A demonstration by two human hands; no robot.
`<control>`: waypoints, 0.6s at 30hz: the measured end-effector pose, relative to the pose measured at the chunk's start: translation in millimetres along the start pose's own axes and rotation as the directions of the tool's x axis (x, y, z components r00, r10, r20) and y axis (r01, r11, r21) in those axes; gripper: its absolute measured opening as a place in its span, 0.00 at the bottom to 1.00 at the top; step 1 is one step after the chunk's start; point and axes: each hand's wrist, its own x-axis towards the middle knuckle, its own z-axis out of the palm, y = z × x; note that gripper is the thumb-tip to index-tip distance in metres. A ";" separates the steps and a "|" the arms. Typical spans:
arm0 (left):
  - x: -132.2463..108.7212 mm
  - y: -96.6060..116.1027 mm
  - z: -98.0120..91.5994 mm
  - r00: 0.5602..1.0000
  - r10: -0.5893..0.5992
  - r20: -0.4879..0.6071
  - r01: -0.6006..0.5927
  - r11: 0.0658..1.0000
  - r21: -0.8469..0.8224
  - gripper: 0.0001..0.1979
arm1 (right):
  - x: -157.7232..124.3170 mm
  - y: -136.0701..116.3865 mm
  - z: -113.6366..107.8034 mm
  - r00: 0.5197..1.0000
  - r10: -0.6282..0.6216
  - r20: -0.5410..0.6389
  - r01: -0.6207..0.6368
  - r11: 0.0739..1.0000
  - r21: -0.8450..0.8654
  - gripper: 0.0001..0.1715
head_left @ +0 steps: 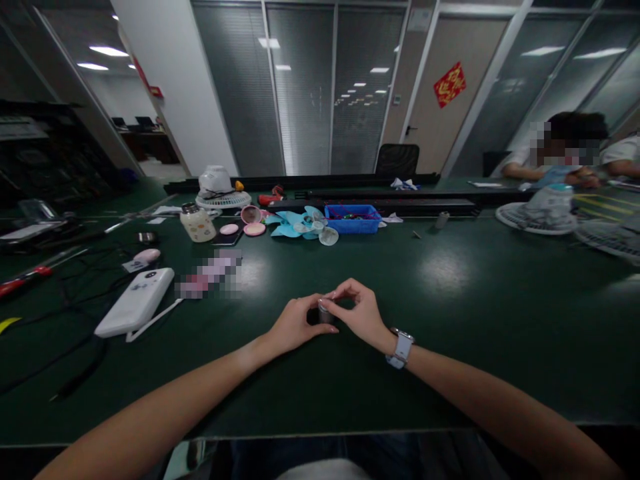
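A small grey metal cylinder [327,315] stands on the green table near its middle. My left hand [295,325] is closed around its lower part, the thumb on the near side. From the right, my right hand [363,312] pinches at the cylinder's top with thumb and fingers; a watch [401,349] is on that wrist. Whether a smaller part lies under the right fingertips, I cannot tell. A similar grey cylinder [441,220] stands farther back on the right, with a tiny pin-like piece [417,234] lying left of it.
Behind my hands are a blue bin [353,220] of small parts and light-blue fan blades [300,223]. A patterned bottle [198,223], a white power bank [136,302] and cables lie left. Fan parts [545,208] and a co-worker [560,150] are at the far right.
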 end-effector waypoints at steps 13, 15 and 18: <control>-0.2 -2.3 1.8 0.999 -0.044 -0.001 0.044 0.998 -0.045 0.25 | -0.5 20.9 -68.7 0.956 0.171 0.239 -0.104 0.958 -0.268 0.10; 0.5 -3.8 5.3 0.999 -0.049 -0.005 0.049 0.997 -0.067 0.26 | -3.0 25.8 -68.3 0.949 0.176 0.263 -0.094 0.950 -0.298 0.11; 0.1 -1.3 -2.8 0.999 -0.045 0.016 0.046 0.995 -0.094 0.30 | -3.4 21.8 -66.4 0.945 0.168 0.281 -0.060 0.932 -0.358 0.13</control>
